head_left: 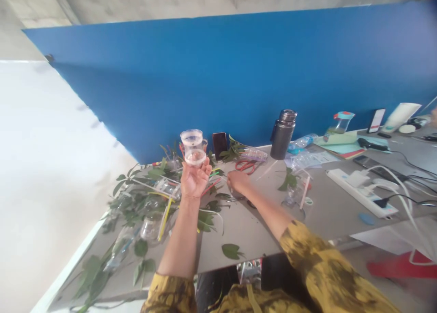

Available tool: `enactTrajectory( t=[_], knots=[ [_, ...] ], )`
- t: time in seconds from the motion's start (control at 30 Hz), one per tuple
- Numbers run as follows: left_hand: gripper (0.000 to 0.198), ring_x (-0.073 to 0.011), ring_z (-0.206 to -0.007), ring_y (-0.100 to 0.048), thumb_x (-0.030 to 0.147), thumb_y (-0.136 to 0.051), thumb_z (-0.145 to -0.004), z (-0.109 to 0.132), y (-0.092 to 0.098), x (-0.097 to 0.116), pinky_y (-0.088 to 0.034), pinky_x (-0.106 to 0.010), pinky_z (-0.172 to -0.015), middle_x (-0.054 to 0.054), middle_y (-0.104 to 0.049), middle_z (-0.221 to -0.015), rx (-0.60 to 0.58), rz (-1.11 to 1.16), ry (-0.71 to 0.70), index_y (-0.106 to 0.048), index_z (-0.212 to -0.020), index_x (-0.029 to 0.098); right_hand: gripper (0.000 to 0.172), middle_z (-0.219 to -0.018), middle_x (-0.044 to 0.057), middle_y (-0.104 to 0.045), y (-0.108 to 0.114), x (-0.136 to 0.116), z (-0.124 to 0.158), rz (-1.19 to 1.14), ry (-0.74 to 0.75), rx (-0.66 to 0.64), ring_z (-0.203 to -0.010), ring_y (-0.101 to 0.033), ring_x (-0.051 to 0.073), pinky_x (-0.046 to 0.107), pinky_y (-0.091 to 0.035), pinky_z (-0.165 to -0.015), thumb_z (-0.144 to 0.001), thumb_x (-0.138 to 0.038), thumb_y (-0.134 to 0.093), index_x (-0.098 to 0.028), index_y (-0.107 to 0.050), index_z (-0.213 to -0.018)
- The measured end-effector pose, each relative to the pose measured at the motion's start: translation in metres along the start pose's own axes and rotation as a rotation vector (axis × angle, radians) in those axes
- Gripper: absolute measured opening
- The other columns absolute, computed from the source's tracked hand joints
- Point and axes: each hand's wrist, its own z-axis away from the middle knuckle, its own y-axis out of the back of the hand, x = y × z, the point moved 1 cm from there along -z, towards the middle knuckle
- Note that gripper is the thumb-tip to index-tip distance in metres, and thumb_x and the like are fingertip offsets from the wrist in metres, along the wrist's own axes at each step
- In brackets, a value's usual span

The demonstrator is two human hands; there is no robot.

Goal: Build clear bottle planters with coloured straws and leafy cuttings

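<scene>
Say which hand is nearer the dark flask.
The right. The right hand is low over the table, left of the dark flask and nearer the person; the left hand is farther left, holding up a clear plastic container.

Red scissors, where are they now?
In the head view, the scissors lie slightly right of centre, just beyond the right hand, left of the flask.

The left hand (194, 182) is raised, palm upward; the right hand (239, 182) curls, back uppermost.

Likely an office: grey desk (249, 233), blue partition (221, 85), power strip (361, 194), papers (341, 141).
</scene>
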Motion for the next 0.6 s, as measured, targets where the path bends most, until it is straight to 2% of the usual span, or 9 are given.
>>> enactTrajectory(
  t=[0.1,0.17,0.23,0.27,0.33,0.43,0.5,0.6],
  knots=[
    [0.045,-0.021,-0.103,-0.072,0.062,-0.069,-0.09,0.0,-0.003,0.013,-0.057,-0.03,-0.081,-0.009,-0.077,-0.111,-0.003,0.009,-0.03,-0.073,-0.111,0.023,0.023,-0.108,0.019,-0.078,0.007,0.013,0.017,-0.069,-0.038,0.064,-0.103,-0.074,0.028,0.033,-0.052,-0.085,-0.098,-0.02,-0.054,-0.013,-0.074,-0.109],
    [0.044,-0.0213,-0.103,-0.072,0.063,-0.068,-0.09,-0.001,-0.007,0.02,-0.057,-0.03,-0.08,-0.008,-0.077,-0.111,-0.018,0.02,-0.045,-0.072,-0.109,0.024,0.023,-0.098,0.011,-0.08,0.003,0.015,0.035,-0.268,0.01,0.07,-0.085,-0.076,0.02,0.027,-0.052,-0.077,-0.1,-0.022,-0.053,-0.015,-0.071,-0.112],
    [0.042,-0.0213,-0.102,-0.072,0.062,-0.066,-0.092,-0.001,-0.014,0.024,-0.057,-0.03,-0.079,-0.008,-0.077,-0.11,-0.037,0.026,-0.061,-0.072,-0.107,0.023,0.021,-0.09,0.006,-0.08,-0.009,0.006,0.052,-0.449,0.085,0.021,-0.07,-0.073,0.016,0.024,-0.051,-0.069,-0.099,-0.025,-0.057,-0.017,-0.071,-0.113],
    [0.042,-0.0214,-0.102,-0.072,0.062,-0.065,-0.093,-0.002,-0.018,0.026,-0.057,-0.029,-0.078,-0.008,-0.077,-0.11,-0.045,0.026,-0.068,-0.071,-0.106,0.023,0.019,-0.087,0.006,-0.08,-0.016,-0.002,0.06,-0.433,0.113,-0.013,-0.07,-0.073,0.017,0.024,-0.051,-0.068,-0.097,-0.028,-0.061,-0.018,-0.073,-0.109],
    [0.043,-0.0222,-0.104,-0.072,0.063,-0.064,-0.093,-0.001,-0.028,0.028,-0.057,-0.029,-0.077,-0.009,-0.077,-0.112,-0.061,0.015,-0.072,-0.071,-0.108,0.023,0.019,-0.088,0.01,-0.08,-0.03,-0.021,0.072,-0.191,0.158,-0.084,-0.083,-0.076,0.024,0.028,-0.051,-0.073,-0.092,-0.037,-0.071,-0.018,-0.076,-0.094],
    [0.047,-0.0248,-0.108,-0.072,0.065,-0.064,-0.092,0.0,-0.041,0.029,-0.057,-0.031,-0.078,-0.01,-0.076,-0.115,-0.089,-0.024,-0.058,-0.071,-0.113,0.023,0.017,-0.102,0.014,-0.08,-0.039,-0.041,0.087,0.076,0.199,-0.184,-0.098,-0.075,0.031,0.032,-0.051,-0.075,-0.091,-0.034,-0.071,-0.02,-0.078,-0.095],
    [0.047,-0.025,-0.106,-0.072,0.065,-0.063,-0.093,0.001,-0.047,0.029,-0.058,-0.031,-0.076,-0.01,-0.076,-0.115,-0.111,-0.044,-0.046,-0.071,-0.113,0.023,0.015,-0.102,0.013,-0.08,-0.036,-0.045,0.099,0.112,0.262,-0.254,-0.096,-0.075,0.029,0.031,-0.05,-0.073,-0.092,-0.03,-0.067,-0.021,-0.078,-0.095],
    [0.044,-0.023,-0.099,-0.074,0.062,-0.062,-0.095,-0.001,-0.053,0.027,-0.058,-0.03,-0.073,-0.01,-0.076,-0.112,-0.137,-0.039,-0.037,-0.072,-0.111,0.022,0.016,-0.092,0.006,-0.079,-0.027,-0.039,0.127,0.022,0.394,-0.404,-0.084,-0.072,0.023,0.027,-0.046,-0.066,-0.09,-0.035,-0.069,-0.021,-0.077,-0.089]
  ],
)
